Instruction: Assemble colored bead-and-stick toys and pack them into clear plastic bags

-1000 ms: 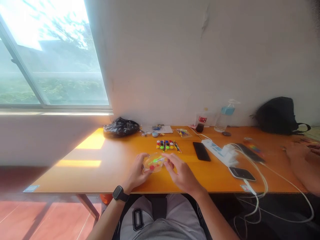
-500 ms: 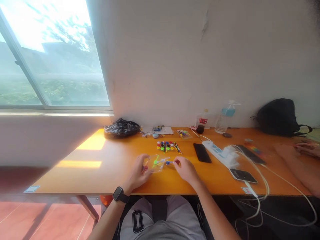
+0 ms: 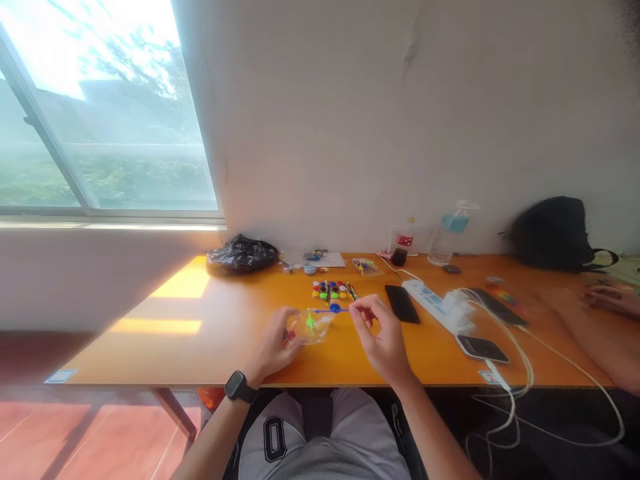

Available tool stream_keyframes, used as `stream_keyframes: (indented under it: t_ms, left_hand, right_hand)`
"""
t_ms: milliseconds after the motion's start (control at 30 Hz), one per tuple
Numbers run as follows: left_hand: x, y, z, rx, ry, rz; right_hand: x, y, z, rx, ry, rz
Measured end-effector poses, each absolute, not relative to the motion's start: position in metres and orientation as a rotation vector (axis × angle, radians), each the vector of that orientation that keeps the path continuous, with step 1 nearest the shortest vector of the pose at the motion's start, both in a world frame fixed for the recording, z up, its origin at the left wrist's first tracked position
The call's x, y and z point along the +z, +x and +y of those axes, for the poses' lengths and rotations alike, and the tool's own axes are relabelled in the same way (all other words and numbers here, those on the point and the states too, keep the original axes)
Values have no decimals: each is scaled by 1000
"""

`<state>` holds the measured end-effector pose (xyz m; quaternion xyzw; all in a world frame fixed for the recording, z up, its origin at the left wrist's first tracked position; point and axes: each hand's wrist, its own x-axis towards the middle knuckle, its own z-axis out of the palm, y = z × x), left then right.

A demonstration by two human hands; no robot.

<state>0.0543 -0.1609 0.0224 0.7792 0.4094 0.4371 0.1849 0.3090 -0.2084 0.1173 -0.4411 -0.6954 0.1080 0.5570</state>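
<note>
Blue stick piece [image 3: 335, 308] with a round middle had risen with the right hand [image 3: 379, 333] since half a second earlier, its length now plainly visible over the upper edge of the clear bag [image 3: 320, 333]. Right thumb and index finger were closed in a pinch on its right end; the other fingers were curled in. Its left tip lay just above the green piece [image 3: 310, 323] in the bag; contact with the bag could not be told. Left hand [image 3: 276, 343] held the bag's left side, thumb and forefinger curved with a gap between their tips, a red piece [image 3: 291, 335] beside them. Beyond the bag, coloured discs [image 3: 336, 291] stood in rows on the table [image 3: 230, 313], with thin sticks [image 3: 353, 291] at their right. Farther right: black phone [image 3: 401, 304], then white power strip [image 3: 429, 298]. Toward the wall: black plastic bag [image 3: 243, 255], packet of coloured pieces [image 3: 365, 266], red-labelled bottle [image 3: 404, 241]. At far right, black backpack [image 3: 553, 233] and, nearer, a co-worker's forearm [image 3: 575, 330].
</note>
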Motion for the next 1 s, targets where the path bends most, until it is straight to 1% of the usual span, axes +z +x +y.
stream_keyframes:
  t_ms: [200, 333, 433, 567, 667, 767, 900, 1000]
  left_hand:
    - [22, 55, -161, 1245, 2177, 1148]
    - [21, 55, -159, 1263, 2173, 1159]
    - [21, 55, -158, 1252, 2171, 1180]
    - [21, 55, -158, 1281, 2191, 1226]
    - [21, 55, -158, 1288, 2209, 1241]
    - [22, 54, -158, 1274, 2208, 1247]
    - [22, 53, -157, 1275, 2205, 1245]
    - [22, 53, -157, 1263, 2206, 1239]
  right_hand:
    - [101, 284, -206, 346, -949, -1853]
    - [77, 283, -187, 409, -956, -1806]
    - [53, 292, -166, 318, -1045, -1734]
    - [19, 303, -143, 185, -1133, -1896]
    - [2, 307, -137, 191, -1223, -2018]
    - [-1, 307, -139, 206, -1296, -2086]
    - [11, 307, -146, 159, -1316, -2145]
    - [20, 314, -147, 186, -1352, -2160]
